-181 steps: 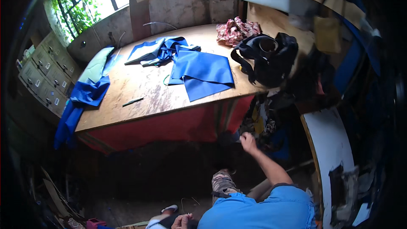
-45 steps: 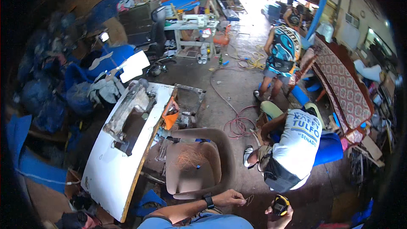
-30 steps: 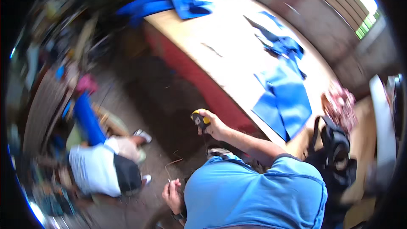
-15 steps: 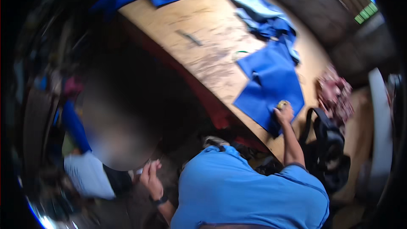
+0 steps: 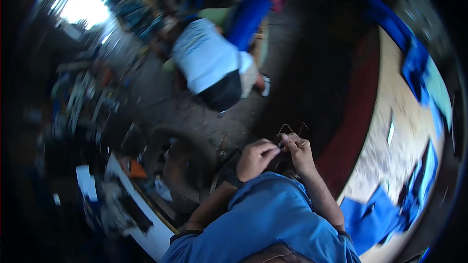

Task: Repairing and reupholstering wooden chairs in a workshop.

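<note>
My left hand (image 5: pixel 254 159) and my right hand (image 5: pixel 301 154) meet in front of my blue shirt, fingers pinched together. A small dark piece (image 5: pixel 280 144) shows between the fingertips; its kind I cannot make out. Above the right fingers rises a thin, reddish, bent wire or thread (image 5: pixel 286 126). Whether it joins the dark piece is hidden by the fingers. To my right, a blue cloth piece (image 5: pixel 365 218) lies on the wooden table (image 5: pixel 385 158), away from both hands.
Ahead, a person in a white shirt (image 5: pixel 202 53) bends over beside a blue roll-shaped bundle (image 5: pixel 247 22). A white-topped bench (image 5: pixel 148 236) stands at lower left, near a dark round object (image 5: pixel 195 148). More blue cloth (image 5: pixel 414 68) hangs along the table's far edge.
My view has swung left, away from the table. My right hand has left the blue cloth, where it held a small yellow thing, and has come together with my left hand.
</note>
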Tool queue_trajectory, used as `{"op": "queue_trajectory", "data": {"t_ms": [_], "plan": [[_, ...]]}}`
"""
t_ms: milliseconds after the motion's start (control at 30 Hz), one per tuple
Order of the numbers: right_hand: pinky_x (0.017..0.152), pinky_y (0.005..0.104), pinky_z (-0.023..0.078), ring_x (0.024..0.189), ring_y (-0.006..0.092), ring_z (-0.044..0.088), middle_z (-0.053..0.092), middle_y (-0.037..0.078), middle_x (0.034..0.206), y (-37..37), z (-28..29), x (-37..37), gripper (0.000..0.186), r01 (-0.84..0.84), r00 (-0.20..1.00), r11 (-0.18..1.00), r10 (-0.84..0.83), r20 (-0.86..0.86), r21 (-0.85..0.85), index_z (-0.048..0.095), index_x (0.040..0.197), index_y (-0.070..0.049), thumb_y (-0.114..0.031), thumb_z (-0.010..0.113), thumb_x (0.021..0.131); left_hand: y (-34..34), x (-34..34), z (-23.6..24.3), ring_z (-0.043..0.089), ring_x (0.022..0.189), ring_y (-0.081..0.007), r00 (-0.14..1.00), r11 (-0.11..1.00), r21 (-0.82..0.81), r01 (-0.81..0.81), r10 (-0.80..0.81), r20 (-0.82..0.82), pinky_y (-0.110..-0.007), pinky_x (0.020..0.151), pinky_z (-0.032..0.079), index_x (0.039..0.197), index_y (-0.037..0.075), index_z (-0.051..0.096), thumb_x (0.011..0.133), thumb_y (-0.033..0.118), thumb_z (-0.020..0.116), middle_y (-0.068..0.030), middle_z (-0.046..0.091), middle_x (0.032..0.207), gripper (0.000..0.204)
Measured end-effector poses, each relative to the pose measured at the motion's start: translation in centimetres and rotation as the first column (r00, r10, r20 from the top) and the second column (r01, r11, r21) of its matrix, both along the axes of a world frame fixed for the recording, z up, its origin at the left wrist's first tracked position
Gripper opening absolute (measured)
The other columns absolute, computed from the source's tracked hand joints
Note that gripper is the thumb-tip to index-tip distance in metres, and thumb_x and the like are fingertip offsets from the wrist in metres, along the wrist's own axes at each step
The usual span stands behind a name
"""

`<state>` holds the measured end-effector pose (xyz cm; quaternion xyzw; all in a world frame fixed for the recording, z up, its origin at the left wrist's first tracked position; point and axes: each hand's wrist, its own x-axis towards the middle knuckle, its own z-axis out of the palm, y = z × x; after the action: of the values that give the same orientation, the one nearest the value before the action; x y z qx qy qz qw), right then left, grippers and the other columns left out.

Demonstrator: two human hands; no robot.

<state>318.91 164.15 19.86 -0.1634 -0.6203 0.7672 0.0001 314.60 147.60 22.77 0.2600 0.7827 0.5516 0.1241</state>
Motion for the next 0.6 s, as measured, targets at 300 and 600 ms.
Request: {"op": "queue_trajectory", "data": {"t_ms": [300, 600], "plan": [[0.073, 0.0257, 0.05, 0.075, 0.0106, 0.06, 0.065, 0.005, 0.083, -12.5, 1.9, -8.9, 0.013, -0.492, 0.86, 0.804, 0.51, -0.04, -0.334, 0.064, 0.093, -0.001, -0.013, 0.06, 0.095, -11.8, 1.0, -1.9, 0.066, 0.075, -0.0227, 0.921, 0.922, 0.066, -0.383, 0.386, -0.047, -0.032, 0.065, 0.052, 0.09, -0.001, 0.066, 0.086, 0.008, 0.067, -0.0128, 0.066, 0.086, 0.01], [0.063, 0.0258, 0.055, 0.067, 0.0088, 0.058, 0.062, 0.003, 0.08, -23.9, 5.2, -18.0, 0.016, -0.626, 0.747, 0.694, 0.665, -0.016, -0.355, 0.066, 0.103, 0.0, -0.012, 0.061, 0.093, -19.6, 0.9, -3.4, 0.06, 0.075, -0.0086, 0.764, 0.761, 0.18, -0.623, 0.544, 0.346, -0.026, 0.066, 0.05, 0.092, 0.0, 0.068, 0.091, 0.013, 0.065, -0.0036, 0.064, 0.082, 0.013]]}}
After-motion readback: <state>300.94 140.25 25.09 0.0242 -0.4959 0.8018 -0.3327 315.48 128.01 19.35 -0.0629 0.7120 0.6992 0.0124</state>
